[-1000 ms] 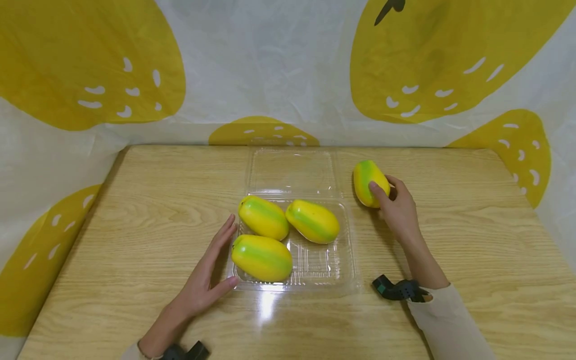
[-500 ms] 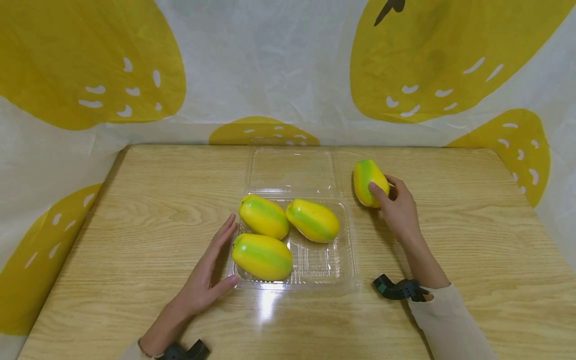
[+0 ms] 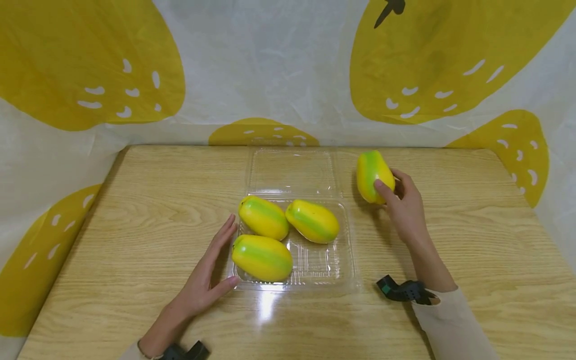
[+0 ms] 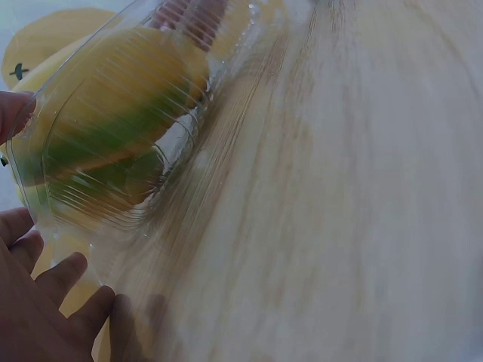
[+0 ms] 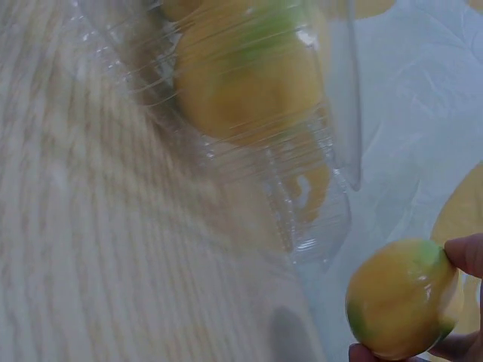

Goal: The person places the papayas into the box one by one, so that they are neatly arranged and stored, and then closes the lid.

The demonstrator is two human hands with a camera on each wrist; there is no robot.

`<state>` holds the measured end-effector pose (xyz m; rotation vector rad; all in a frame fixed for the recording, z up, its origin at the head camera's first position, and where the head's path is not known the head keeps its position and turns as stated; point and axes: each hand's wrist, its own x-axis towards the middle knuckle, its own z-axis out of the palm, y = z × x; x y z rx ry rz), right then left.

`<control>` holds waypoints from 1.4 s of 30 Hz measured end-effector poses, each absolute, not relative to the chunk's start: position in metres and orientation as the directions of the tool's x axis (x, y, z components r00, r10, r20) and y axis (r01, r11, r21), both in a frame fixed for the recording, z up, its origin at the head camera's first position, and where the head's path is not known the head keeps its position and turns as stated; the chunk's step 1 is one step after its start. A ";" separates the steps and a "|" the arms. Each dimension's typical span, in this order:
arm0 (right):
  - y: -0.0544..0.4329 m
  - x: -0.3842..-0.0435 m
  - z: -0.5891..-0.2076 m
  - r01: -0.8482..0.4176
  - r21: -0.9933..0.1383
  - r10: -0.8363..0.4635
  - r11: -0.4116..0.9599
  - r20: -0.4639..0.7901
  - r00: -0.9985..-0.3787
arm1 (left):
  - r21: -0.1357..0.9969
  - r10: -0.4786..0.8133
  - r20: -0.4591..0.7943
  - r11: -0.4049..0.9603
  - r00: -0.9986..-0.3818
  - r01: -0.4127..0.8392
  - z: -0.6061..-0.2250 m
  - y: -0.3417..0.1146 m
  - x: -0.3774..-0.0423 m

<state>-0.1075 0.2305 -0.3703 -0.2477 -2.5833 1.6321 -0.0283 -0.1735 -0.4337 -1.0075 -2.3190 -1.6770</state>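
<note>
My right hand [image 3: 406,207] grips a yellow papaya [image 3: 371,172] with a green stripe, thumb on the near side and fingers round its right side. In the right wrist view this papaya [image 5: 400,298] appears raised off the table. To its left lies a clear plastic clamshell box [image 3: 344,260], lid [image 3: 292,170] folded back. Inside the box are a back-left papaya [image 3: 263,217], a back-right papaya [image 3: 312,221] and a front-left papaya [image 3: 262,257]. My left hand [image 3: 200,285] rests at the box's left edge, fingers straight and spread, thumb at its front-left corner.
The wooden table [image 3: 135,225] extends to both sides of the box and in front of it. A white cloth [image 3: 270,60] with large yellow fruit prints hangs behind and at the sides. Black camera mounts [image 3: 402,290] sit on both wrists.
My right hand has lifted the papaya slightly and shifted it a little right and away from me. The left hand, the box and the papayas in it have stayed in place.
</note>
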 end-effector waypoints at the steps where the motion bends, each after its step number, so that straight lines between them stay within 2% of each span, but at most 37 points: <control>1: 0.230 -0.107 -0.369 0.082 -0.905 0.172 0.418 -0.010 -0.985 | 0.806 0.446 0.450 0.170 -0.773 0.567 -0.434 -0.173 -0.028; 10: 0.226 -0.098 -0.355 -0.059 -0.912 0.106 0.406 0.111 -0.988 | 0.807 0.446 0.449 0.170 -0.774 0.566 -0.434 -0.173 -0.028; 29: 0.208 -0.077 -0.330 -0.213 -0.919 -0.046 0.330 0.210 -0.977 | 0.813 0.446 0.425 0.193 -0.788 0.549 -0.434 -0.174 -0.028; 37: 0.199 -0.070 -0.331 -0.277 -0.934 -0.160 0.225 0.245 -0.956 | 0.818 0.448 0.424 0.184 -0.787 0.545 -0.435 -0.175 -0.028; 42: 0.191 -0.062 -0.332 -0.300 -0.927 -0.235 0.224 0.247 -0.940 | 0.813 0.448 0.439 0.171 -0.779 0.556 -0.434 -0.174 -0.028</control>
